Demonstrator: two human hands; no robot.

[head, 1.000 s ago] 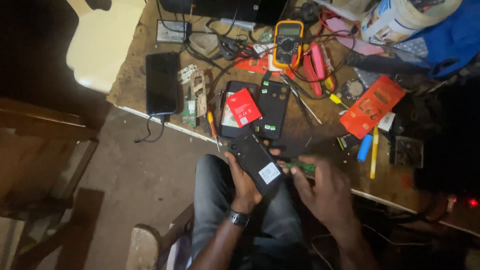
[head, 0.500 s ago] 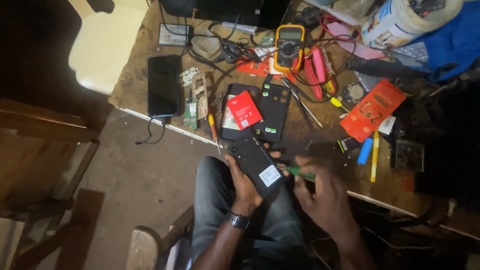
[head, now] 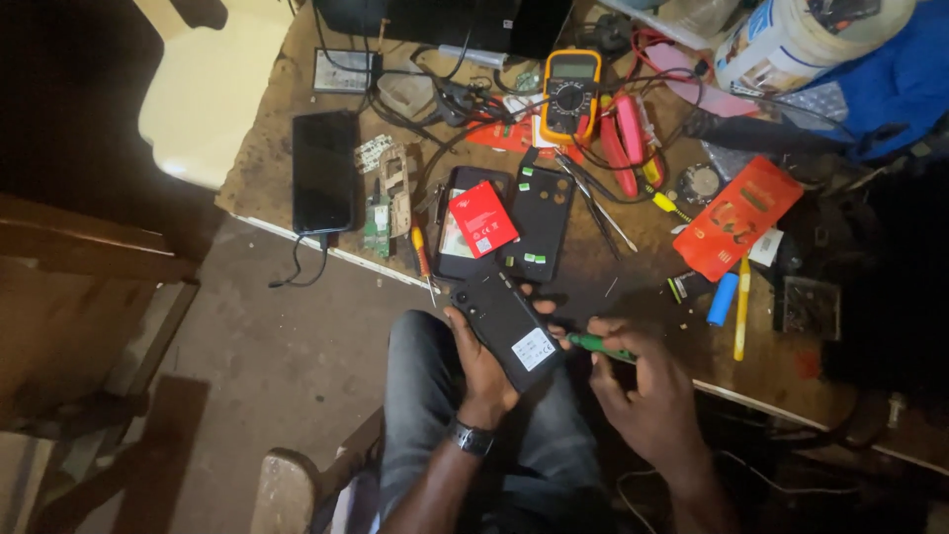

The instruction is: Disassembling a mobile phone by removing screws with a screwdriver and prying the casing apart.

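My left hand (head: 482, 368) grips a black phone (head: 504, 321) over my lap, back side up, with a white sticker near its lower end. My right hand (head: 647, 391) holds a green-handled screwdriver (head: 598, 344), its tip pointed at the phone's right edge. Just beyond, on the wooden bench (head: 272, 168), lie a black phone shell (head: 537, 220) and a red battery (head: 482, 220) resting on another phone body.
A black phone (head: 324, 170) on a cable lies at the bench's left. A yellow multimeter (head: 571, 94), pink tools, a red packet (head: 736, 218), a blue cylinder (head: 722, 299), a yellow pen and circuit boards crowd the bench. A white chair (head: 213, 89) stands far left.
The green screwdriver in my right hand has moved up to the phone's right edge. My left hand has kept the phone in nearly the same place.
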